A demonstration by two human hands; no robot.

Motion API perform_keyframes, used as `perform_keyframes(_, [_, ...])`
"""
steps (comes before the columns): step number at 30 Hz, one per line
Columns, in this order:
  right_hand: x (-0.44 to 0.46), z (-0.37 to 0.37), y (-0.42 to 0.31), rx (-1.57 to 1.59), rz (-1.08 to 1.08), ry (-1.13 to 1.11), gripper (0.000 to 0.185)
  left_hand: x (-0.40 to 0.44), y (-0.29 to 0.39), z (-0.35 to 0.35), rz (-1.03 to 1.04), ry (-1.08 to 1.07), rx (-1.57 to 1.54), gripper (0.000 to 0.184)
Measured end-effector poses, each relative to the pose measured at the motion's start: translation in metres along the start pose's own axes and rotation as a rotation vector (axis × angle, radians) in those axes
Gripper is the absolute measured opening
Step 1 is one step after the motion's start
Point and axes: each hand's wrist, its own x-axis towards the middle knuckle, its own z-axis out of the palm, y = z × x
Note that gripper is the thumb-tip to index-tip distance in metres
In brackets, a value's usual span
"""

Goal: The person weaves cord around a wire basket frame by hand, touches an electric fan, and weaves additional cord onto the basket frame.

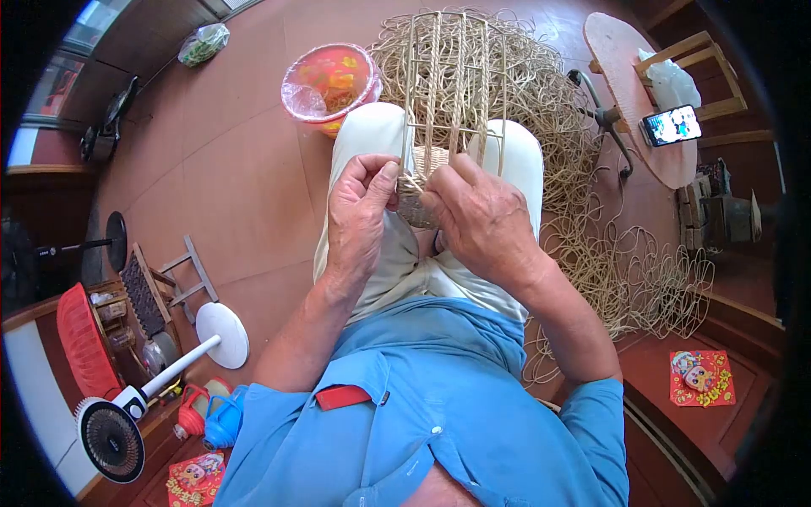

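Above lap [393, 258], left hand [359, 207] pinched, right hand [486, 207] curled, both gripping frame [459, 80]

Two hands [359, 211] [486, 207], one wire frame [435, 72], one phone [673, 126], one basin [325, 126], two red posters [703, 378] [194, 482], one oval tabletop [619, 55]

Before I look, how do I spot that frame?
Find the big heap of straw-coloured cord on the floor. In front, over the white trousers, the frame points away from the left hand and right hand. Unlike the tangled cord, it has straight bars.
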Motion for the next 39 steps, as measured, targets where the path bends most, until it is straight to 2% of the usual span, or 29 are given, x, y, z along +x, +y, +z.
perform_keyframes(2, [-0.003, -0.004, 0.000, -0.040, 0.010, -0.020, 0.016, -0.003, 0.000, 0.003, -0.016, 0.016, -0.029, 0.018])
perform_keyframes(4, [-0.005, -0.012, -0.002, -0.081, 0.020, -0.038, 0.016, -0.005, -0.004, 0.004, 0.058, 0.011, 0.039, 0.018])
perform_keyframes(7, [-0.012, -0.023, -0.002, -0.092, 0.019, -0.123, 0.015, -0.006, -0.005, 0.010, 0.026, 0.044, -0.007, 0.017])
perform_keyframes(9, [-0.019, -0.024, 0.003, 0.099, 0.171, -0.154, 0.017, -0.003, -0.006, 0.014, 0.000, 0.048, -0.061, 0.016])
perform_keyframes(14, [-0.024, -0.032, 0.006, 0.149, 0.191, -0.099, 0.016, 0.005, -0.014, -0.003, -0.046, 0.000, -0.113, 0.015])
perform_keyframes(16, [-0.028, -0.032, 0.008, 0.154, 0.201, -0.063, 0.015, 0.003, 0.001, -0.003, 0.226, 0.148, 0.153, 0.019])
perform_keyframes(17, [-0.030, -0.033, 0.009, 0.144, 0.165, -0.009, 0.013, -0.002, 0.009, -0.002, 0.254, 0.189, 0.309, 0.012])
perform_keyframes(18, [-0.031, -0.034, 0.010, 0.132, 0.124, 0.045, 0.011, -0.002, 0.014, -0.002, 0.251, 0.188, 0.306, 0.012])
perform_keyframes(20, [-0.034, -0.040, 0.014, 0.048, 0.111, 0.060, 0.011, -0.001, 0.021, 0.000, 0.796, 0.028, 0.905, 0.010])
perform_keyframes(21, [-0.035, -0.043, 0.016, -0.034, 0.096, 0.077, 0.012, -0.004, 0.026, 0.005, 0.828, -0.010, 0.984, 0.020])
perform_keyframes(22, [-0.035, -0.048, 0.018, -0.037, 0.094, 0.075, 0.012, -0.005, 0.029, 0.007, 0.829, -0.006, 0.981, 0.020])
perform_keyframes(24, [-0.034, -0.058, 0.023, -0.178, 0.101, 0.106, 0.014, -0.006, 0.034, 0.009, 0.860, -0.069, 1.179, 0.022])
perform_keyframes(28, [-0.027, -0.073, 0.039, -0.396, 0.049, 0.183, 0.018, -0.002, 0.030, 0.012, 0.931, -0.095, 1.253, 0.021])
perform_keyframes(32, [-0.007, -0.079, 0.048, -0.513, 0.004, 0.301, 0.017, 0.001, 0.035, 0.025, 0.811, -0.142, 1.257, 0.016])
perform_keyframes(37, [0.017, -0.063, 0.040, -0.430, -0.076, 0.424, 0.012, 0.007, 0.033, 0.036, 0.764, -0.082, 1.238, 0.011])
perform_keyframes(39, [0.017, -0.051, 0.031, -0.332, -0.010, 0.416, 0.012, 0.008, 0.031, 0.039, 0.790, -0.059, 1.245, 0.010])
